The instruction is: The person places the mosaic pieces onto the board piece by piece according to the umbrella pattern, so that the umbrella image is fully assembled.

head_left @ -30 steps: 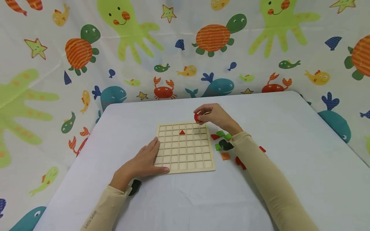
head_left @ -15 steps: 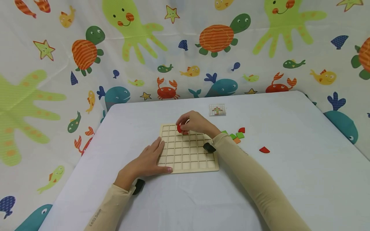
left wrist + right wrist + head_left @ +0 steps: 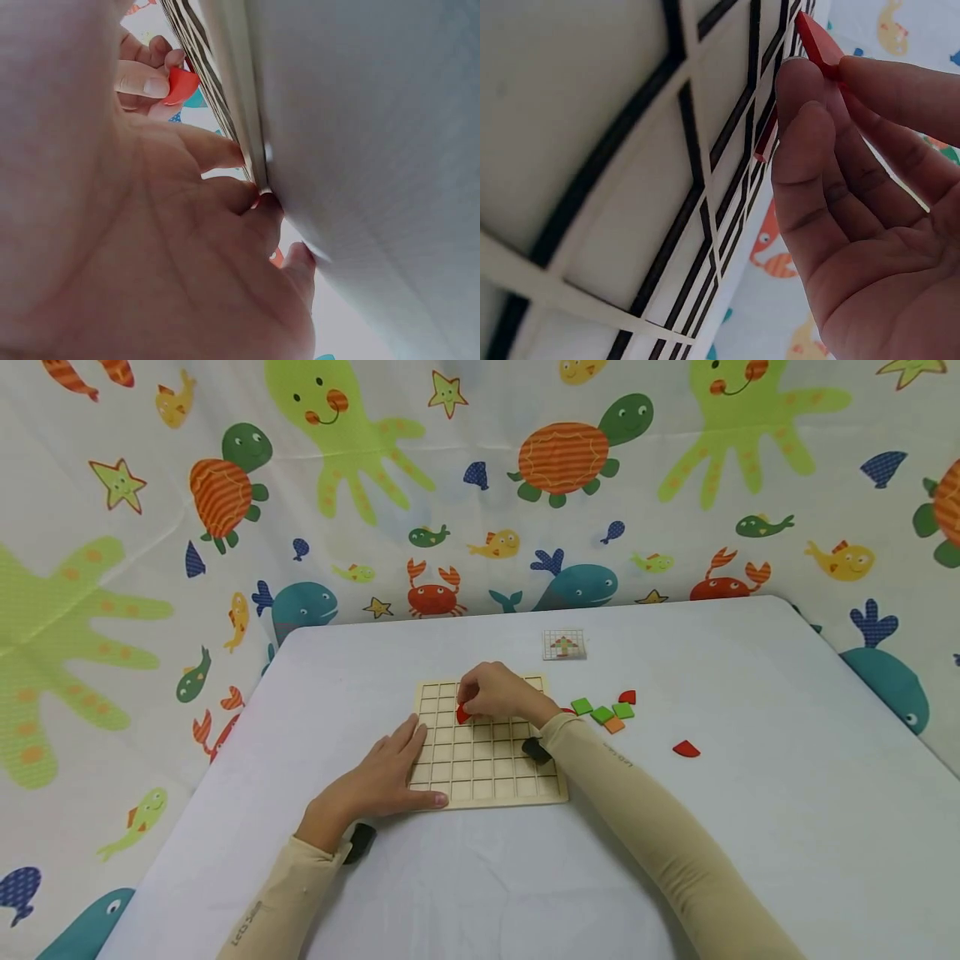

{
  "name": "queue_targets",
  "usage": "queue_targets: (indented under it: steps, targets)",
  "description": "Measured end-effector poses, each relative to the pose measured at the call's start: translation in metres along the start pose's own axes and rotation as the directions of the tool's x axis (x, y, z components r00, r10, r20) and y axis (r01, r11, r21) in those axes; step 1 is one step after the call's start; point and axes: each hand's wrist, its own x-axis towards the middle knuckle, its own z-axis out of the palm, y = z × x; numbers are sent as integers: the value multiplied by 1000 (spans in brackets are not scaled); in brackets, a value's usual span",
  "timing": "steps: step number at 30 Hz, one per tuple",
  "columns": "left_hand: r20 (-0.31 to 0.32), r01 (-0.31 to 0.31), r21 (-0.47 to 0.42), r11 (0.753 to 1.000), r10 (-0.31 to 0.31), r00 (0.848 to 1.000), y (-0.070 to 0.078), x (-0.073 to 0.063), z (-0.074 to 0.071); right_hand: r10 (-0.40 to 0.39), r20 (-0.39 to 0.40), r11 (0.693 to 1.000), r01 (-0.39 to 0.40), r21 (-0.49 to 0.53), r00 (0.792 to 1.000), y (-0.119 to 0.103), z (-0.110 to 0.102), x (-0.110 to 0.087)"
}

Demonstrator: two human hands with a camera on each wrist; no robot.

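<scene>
My right hand (image 3: 495, 691) pinches a red quarter-circle tile (image 3: 462, 714) between thumb and fingers, over the back-left part of a wooden grid board (image 3: 483, 770). In the right wrist view the held tile (image 3: 819, 45) is tilted at the grid; whether it touches the board I cannot tell. Another red piece (image 3: 765, 139) lies in the grid beside those fingers, mostly hidden in the head view. My left hand (image 3: 378, 777) rests against the board's left side, fingers extended along that edge and thumb at the front corner.
Right of the board lie green tiles (image 3: 581, 706), an orange tile (image 3: 614, 725) and red quarter-circles (image 3: 686, 749). Behind it is a small gridded picture card (image 3: 564, 644). A patterned cloth (image 3: 480, 410) hangs past the white table's (image 3: 315, 685) far edge.
The right hand has moved left and toward me, from the board's back right corner to its upper left cells, carrying the red tile. This uncovers the picture card. The left hand stays on the board.
</scene>
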Motion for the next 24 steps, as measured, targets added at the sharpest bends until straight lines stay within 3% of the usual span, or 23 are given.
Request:
queue_targets:
  steps: [24]
  targets:
    - [0, -8, -3, 1000, 8, 1000, -2, 0, -2, -50, -5, 971, 48, -236, 999, -7, 10, 1]
